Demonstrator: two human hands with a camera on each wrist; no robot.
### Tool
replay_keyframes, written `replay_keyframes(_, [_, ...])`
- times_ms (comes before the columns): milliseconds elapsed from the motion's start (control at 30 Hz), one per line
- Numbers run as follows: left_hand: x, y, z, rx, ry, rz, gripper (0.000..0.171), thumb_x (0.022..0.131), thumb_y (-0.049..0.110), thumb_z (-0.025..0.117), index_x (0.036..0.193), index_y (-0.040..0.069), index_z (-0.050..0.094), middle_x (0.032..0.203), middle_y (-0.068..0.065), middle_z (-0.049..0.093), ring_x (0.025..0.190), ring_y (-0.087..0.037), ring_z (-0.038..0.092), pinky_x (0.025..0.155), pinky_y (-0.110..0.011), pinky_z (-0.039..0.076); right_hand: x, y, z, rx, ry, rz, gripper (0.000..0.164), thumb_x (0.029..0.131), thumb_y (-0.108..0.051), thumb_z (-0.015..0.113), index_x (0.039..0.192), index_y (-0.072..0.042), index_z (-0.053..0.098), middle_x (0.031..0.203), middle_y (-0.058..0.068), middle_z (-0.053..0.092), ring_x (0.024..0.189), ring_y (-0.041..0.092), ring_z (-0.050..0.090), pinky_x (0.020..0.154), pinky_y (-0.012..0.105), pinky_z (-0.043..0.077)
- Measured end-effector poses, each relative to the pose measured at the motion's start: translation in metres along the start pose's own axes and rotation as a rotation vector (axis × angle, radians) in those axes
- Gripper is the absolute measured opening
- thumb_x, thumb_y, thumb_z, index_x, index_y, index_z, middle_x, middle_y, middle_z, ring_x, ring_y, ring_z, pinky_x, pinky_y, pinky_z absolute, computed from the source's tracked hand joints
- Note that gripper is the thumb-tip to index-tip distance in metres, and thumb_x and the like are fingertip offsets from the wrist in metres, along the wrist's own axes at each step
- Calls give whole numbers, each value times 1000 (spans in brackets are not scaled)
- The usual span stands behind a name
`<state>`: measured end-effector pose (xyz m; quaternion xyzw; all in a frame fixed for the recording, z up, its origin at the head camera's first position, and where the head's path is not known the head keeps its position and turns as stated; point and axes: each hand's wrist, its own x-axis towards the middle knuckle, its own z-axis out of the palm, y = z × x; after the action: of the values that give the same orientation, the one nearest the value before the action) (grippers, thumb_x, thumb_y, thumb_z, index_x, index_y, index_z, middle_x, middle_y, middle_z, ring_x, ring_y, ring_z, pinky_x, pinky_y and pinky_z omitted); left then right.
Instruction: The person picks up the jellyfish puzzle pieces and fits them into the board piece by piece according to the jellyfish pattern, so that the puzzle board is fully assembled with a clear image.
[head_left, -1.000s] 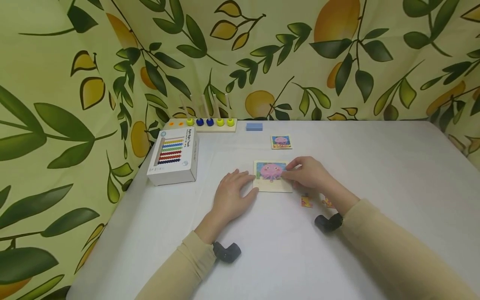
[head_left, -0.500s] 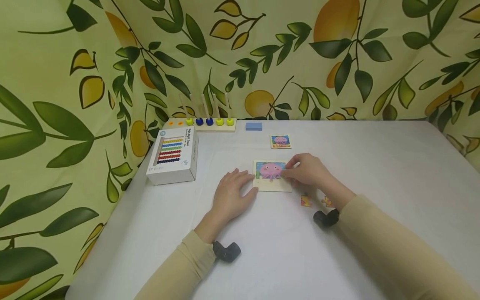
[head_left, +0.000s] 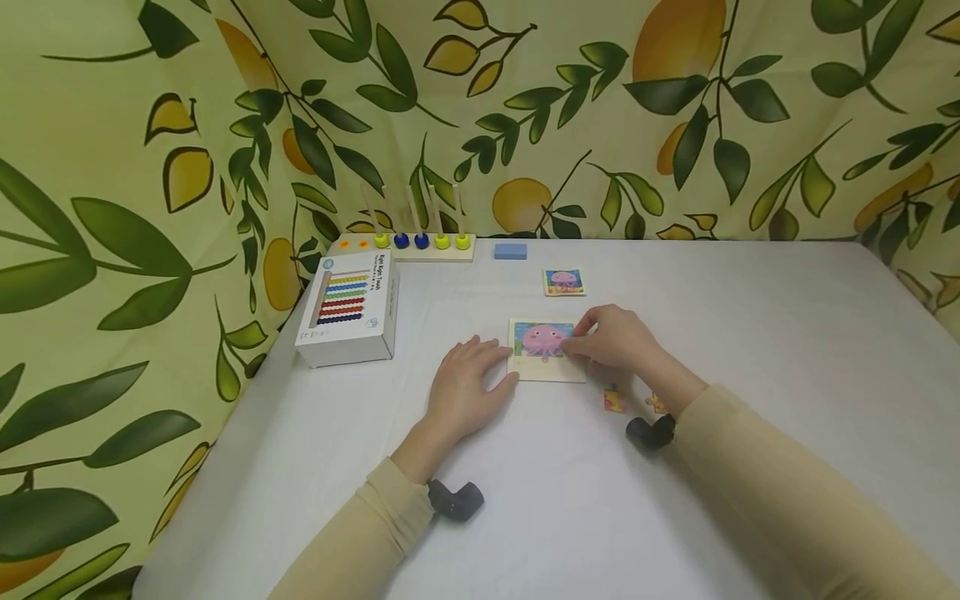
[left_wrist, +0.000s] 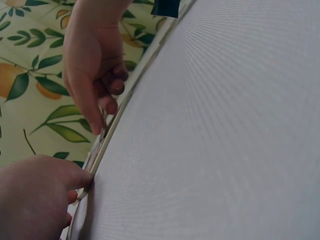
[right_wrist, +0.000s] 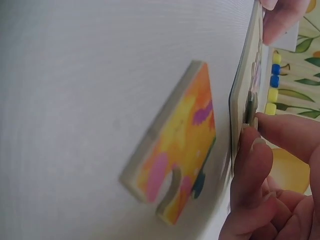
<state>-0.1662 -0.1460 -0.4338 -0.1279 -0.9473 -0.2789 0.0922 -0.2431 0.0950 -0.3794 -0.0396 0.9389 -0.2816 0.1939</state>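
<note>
Puzzle board (head_left: pixel 547 372) lies flat between the two hands, on the white surface (head_left: pixel 765 350), which a leaf-and-fruit patterned cloth (head_left: pixel 795 192) backs. Printed box (head_left: pixel 348 312) and, just behind it, peg stand (head_left: pixel 431 256) sit at the far left, presumably parked clear of the work. Left hand (head_left: pixel 467 387) is relaxed, fingers extended, fingertips and thumb at the board's left edge, a placement judged to steady it against pushes from the other side. Right hand (head_left: pixel 618 342) has thumb and forefinger brought together at the board's right side, pinching what appears to be a piece; the fingers hide most of it, so its seating cannot be confirmed. Pink octopus picture (head_left: pixel 542 338) fills the board's upper part, while the lower strip is bare. Small picture card (head_left: pixel 564 282) lies face up beyond the board, likely kept in sight as a reference. Blue block (head_left: pixel 510 251) rests farther back, apparently unused. Two loose pieces (head_left: pixel 614 401) lie near the right wrist, one partly covered by it, plausibly for a short reach.
</note>
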Motion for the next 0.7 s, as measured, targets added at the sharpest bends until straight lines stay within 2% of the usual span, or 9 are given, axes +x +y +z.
replay_keyframes(700, [1, 0, -1, 9, -23, -14, 41, 96, 37, 69, 133, 17, 69, 143, -5, 61, 145, -28, 42, 125, -41, 21, 2, -2, -1, -48, 8, 2, 37, 90, -39, 76, 103, -7, 66, 74, 6, 67, 68, 20, 61, 66, 33, 44])
